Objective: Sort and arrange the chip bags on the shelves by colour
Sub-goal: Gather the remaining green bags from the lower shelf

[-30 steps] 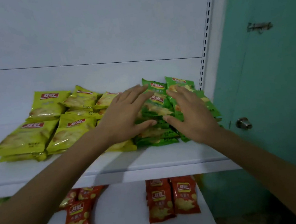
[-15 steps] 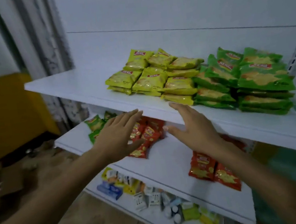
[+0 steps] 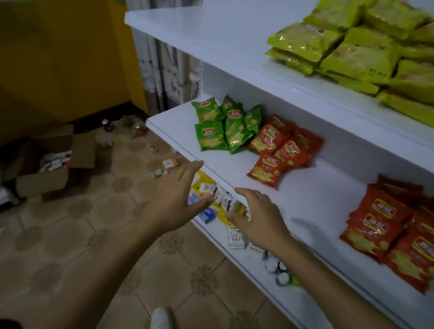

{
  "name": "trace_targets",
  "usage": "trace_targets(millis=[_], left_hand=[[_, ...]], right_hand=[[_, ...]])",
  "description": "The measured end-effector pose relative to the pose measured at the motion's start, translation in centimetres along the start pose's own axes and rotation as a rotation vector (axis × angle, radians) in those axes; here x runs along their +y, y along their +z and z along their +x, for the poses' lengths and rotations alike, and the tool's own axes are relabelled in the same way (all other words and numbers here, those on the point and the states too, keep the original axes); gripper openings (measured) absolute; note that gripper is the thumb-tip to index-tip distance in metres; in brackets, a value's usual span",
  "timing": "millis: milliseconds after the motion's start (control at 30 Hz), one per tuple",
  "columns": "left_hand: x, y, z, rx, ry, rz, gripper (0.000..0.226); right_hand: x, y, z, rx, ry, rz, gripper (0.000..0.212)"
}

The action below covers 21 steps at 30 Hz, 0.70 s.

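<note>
Over at the far left end of the middle shelf (image 3: 311, 201), the green chip bags (image 3: 216, 128) lie flat with their long axes running away from us, logo ends farthest. The red chip bags (image 3: 277, 145) touch them at mixed angles. Our left hand (image 3: 170, 198) and right hand (image 3: 259, 219) hover apart by that shelf's front edge, fingers straight, holding nothing; yellow-green chip bags (image 3: 354, 44) are stacked on the top shelf (image 3: 220, 31).
</note>
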<state>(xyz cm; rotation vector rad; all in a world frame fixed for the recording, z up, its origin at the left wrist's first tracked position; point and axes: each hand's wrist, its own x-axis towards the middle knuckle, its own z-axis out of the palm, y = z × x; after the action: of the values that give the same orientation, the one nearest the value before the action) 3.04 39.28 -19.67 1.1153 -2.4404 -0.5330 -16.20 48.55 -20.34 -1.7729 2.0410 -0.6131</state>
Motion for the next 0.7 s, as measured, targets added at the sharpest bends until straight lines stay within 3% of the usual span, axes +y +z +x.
trace_targets(millis=[400,533,700], left_hand=[[-18.0,-1.0,6.4,-0.156,-0.194,-0.132,0.077],[-20.7,-0.1,9.6,-0.198,-0.226,-0.178,0.077],[-23.8,1.3,15.5,-0.286,-0.378,-0.437,0.074]], right_hand=[[-4.0,10.1,16.3,-0.135,0.178,0.058,0.052],[-2.3,11.9,21.4,-0.198,0.232,0.042,0.053],[2.5,13.9,31.7,-0.185,0.343,0.030,0.061]])
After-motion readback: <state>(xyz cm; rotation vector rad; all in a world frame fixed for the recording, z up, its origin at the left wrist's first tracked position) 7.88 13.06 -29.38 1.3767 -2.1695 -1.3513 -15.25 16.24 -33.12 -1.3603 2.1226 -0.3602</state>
